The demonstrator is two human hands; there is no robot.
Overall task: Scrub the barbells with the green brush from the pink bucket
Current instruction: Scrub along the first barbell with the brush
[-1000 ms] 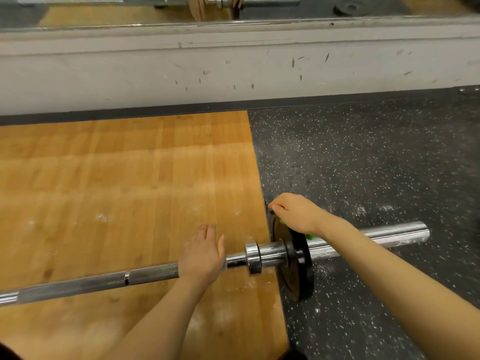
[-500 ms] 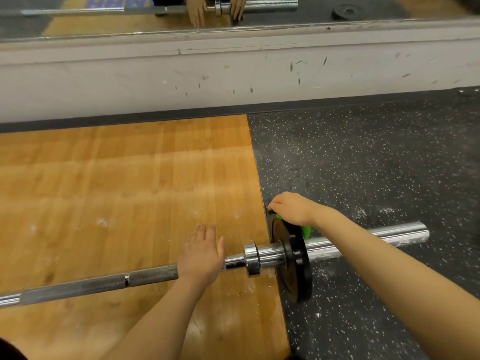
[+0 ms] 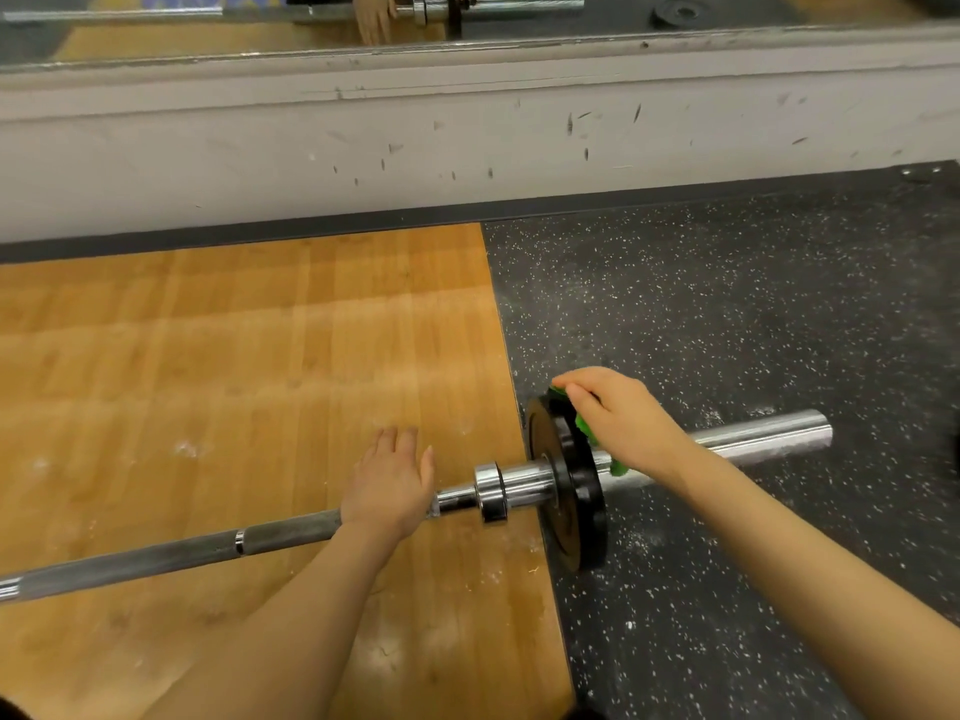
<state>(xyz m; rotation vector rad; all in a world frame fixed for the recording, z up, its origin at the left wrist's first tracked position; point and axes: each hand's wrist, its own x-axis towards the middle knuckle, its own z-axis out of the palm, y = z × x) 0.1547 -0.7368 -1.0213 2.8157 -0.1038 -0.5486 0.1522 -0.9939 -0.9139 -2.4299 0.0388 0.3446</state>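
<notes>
Barbell: long steel barbell (image 3: 156, 556) lay across the floor, its grey knurled shaft over the wooden platform, its bright chrome sleeve (image 3: 769, 433) over the rubber floor.
Plate: one small black round weight plate (image 3: 576, 491) stood upright on the sleeve, just outside the chrome collar (image 3: 491, 491).
Brush: green plastic brush (image 3: 584, 426) was against the outer face of the plate, mostly hidden under the hand.
Right hand: right hand (image 3: 618, 418) was curled round the green brush, gripping it at the plate's upper edge.
Left hand: left hand (image 3: 387, 483) rested flat on the shaft just inside the collar, fingers straight and together.
Floor: tan wooden platform (image 3: 234, 381) met black speckled rubber floor (image 3: 727, 304) beneath the plate.
Background: scuffed white wall base (image 3: 467, 137) ran under a mirror (image 3: 208, 28).
</notes>
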